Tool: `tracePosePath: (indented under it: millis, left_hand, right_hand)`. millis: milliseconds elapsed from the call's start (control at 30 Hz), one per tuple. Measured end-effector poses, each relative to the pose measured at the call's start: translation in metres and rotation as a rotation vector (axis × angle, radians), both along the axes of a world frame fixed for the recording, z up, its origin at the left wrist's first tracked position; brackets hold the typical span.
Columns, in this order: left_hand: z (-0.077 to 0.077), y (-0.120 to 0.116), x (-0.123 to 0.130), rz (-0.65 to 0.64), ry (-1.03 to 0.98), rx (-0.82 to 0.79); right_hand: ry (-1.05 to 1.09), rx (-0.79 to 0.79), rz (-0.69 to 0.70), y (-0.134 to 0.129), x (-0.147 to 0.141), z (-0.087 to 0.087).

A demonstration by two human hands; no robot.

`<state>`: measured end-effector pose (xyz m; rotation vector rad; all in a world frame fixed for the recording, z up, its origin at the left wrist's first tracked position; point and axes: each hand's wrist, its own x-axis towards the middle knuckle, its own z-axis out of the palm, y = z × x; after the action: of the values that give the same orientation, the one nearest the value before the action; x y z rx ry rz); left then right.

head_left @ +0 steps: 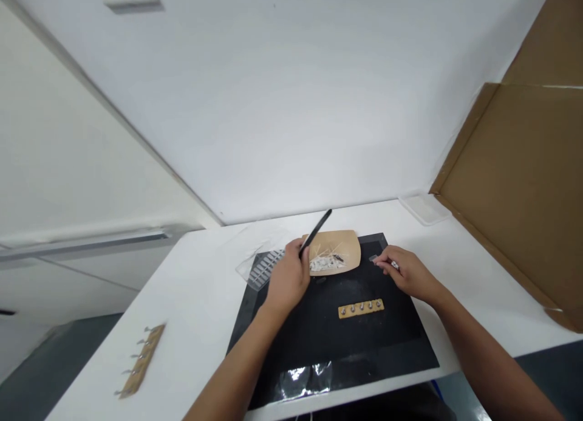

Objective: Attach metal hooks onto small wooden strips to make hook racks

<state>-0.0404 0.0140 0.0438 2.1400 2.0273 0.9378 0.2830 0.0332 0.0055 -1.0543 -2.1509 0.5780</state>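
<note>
I see my left hand (289, 278) wrapped around a thin black stick (317, 229) that points up over the tan tray (350, 243) with white bits (324, 263) in it, while my right hand (407, 272) has its fingertips pinched on what looks like a small clear piece (373, 258), too tiny for me to be sure. Below the tray, a little wooden strip (357, 310) with five shiny knobs lies on the black mat (314, 336), between my two arms, and another knobby strip (143, 362) sits on the white table (195, 311), far to the left.
</note>
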Motion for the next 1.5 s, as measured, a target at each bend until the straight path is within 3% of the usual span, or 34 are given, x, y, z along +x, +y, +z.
tracePosePath:
  millis: [100, 167, 233, 367, 533, 633, 800, 1000, 1200, 1500]
  left_hand:
    - [-0.026, 0.009, 0.018, -0.108, -0.001, 0.021]
    - [-0.040, 0.005, 0.024, -0.174, 0.000, 0.032]
    - [-0.050, -0.001, 0.025, -0.217, -0.022, 0.101]
    - [-0.056, -0.006, 0.025, -0.201, -0.101, 0.271]
    - [-0.058, -0.004, 0.024, -0.194, -0.133, 0.315]
    - [-0.057, -0.005, 0.024, -0.198, -0.149, 0.334]
    - [-0.055, -0.003, 0.022, -0.203, -0.169, 0.352]
    - [-0.054, 0.001, 0.017, -0.257, -0.178, 0.326]
    - [-0.053, 0.000, 0.018, -0.263, -0.160, 0.295]
    - [-0.053, 0.002, 0.017, -0.252, -0.098, 0.301]
  right_hand:
    - [-0.014, -0.084, -0.090, 0.000, -0.008, -0.006]
    - [-0.064, -0.140, -0.163, -0.003, -0.021, -0.011]
    - [-0.102, -0.138, -0.148, -0.008, -0.038, -0.015]
    - [-0.192, 0.100, -0.145, -0.012, -0.067, -0.011]
    - [-0.390, 0.475, -0.316, 0.003, -0.083, 0.022]
    - [-0.460, 0.578, -0.329, 0.016, -0.097, 0.035]
    - [-0.309, 0.443, -0.277, 0.036, -0.118, 0.027]
    - [-0.171, 0.336, -0.193, 0.053, -0.118, 0.009]
    - [-0.128, 0.261, -0.174, 0.050, -0.124, -0.004]
    - [-0.104, 0.224, -0.190, 0.051, -0.134, -0.005]
